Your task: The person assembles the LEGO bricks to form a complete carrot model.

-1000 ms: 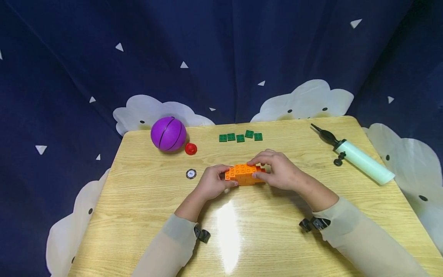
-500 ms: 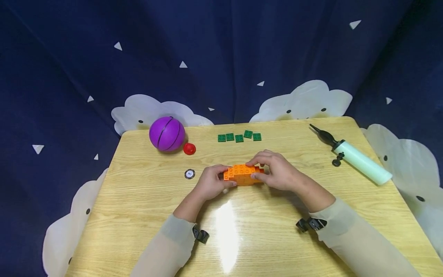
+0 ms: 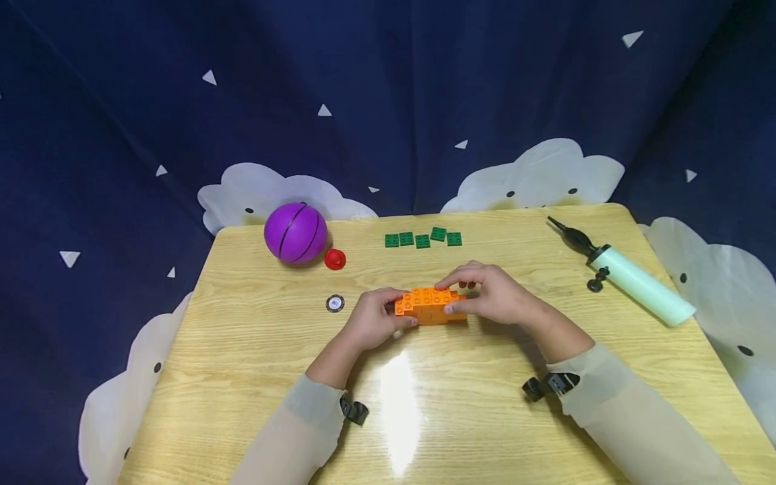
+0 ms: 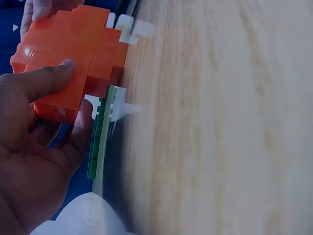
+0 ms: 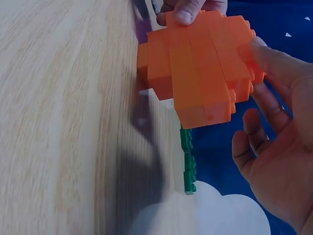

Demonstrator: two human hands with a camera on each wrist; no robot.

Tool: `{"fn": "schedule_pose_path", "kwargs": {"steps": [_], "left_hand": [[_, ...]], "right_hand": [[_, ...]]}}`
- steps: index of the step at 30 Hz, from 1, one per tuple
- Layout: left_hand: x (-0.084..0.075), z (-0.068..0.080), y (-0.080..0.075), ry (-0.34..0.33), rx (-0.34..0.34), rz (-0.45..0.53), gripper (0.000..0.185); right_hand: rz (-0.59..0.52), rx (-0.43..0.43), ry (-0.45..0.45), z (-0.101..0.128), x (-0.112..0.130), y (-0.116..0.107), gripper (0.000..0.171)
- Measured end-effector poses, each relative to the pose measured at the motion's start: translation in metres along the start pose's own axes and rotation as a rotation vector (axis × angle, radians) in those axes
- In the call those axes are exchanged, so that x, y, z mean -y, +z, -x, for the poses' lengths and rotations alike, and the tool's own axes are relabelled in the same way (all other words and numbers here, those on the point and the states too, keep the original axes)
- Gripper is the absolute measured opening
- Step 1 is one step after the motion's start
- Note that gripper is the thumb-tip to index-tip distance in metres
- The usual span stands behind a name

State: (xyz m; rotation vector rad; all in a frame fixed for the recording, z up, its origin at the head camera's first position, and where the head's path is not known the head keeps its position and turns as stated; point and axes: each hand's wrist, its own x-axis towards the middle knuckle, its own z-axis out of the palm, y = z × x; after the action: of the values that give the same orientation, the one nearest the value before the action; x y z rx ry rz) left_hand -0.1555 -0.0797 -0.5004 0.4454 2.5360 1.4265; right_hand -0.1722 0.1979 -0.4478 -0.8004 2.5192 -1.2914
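Orange block [image 3: 429, 311] is between both hands, green bricks [image 3: 422, 242] at its 12 o'clock. Left hand [image 3: 371, 322] at 9 has it pinched; right hand [image 3: 496, 296] at 3 pinches thumb-and-index, other fingers loose. I'd brace left, press evenly right.

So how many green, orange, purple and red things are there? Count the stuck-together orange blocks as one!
Green bricks: 5
Orange block build: 1
Purple ball: 1
Red hat-shaped piece: 1
Total: 8
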Motion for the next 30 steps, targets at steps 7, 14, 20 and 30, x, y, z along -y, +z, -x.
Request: {"fn": "schedule_pose_path", "kwargs": {"steps": [7, 14, 20, 30], "left_hand": [[0.001, -0.001, 0.0, 0.012, 0.002, -0.011, 0.045], [0.001, -0.002, 0.0, 0.013, -0.002, -0.025, 0.045], [0.0, -0.001, 0.0, 0.014, -0.003, -0.017, 0.045], [-0.002, 0.0, -0.001, 0.002, -0.007, -0.02, 0.046]], "right_hand": [[-0.078, 0.028, 0.009, -0.003, -0.009, -0.001, 0.038], [-0.152, 0.072, 0.038, -0.009, -0.017, -0.005, 0.042], [-0.187, 0.09, 0.04, -0.013, -0.018, -0.009, 0.037], [-0.189, 0.072, 0.033, -0.024, -0.027, -0.013, 0.033]]}}
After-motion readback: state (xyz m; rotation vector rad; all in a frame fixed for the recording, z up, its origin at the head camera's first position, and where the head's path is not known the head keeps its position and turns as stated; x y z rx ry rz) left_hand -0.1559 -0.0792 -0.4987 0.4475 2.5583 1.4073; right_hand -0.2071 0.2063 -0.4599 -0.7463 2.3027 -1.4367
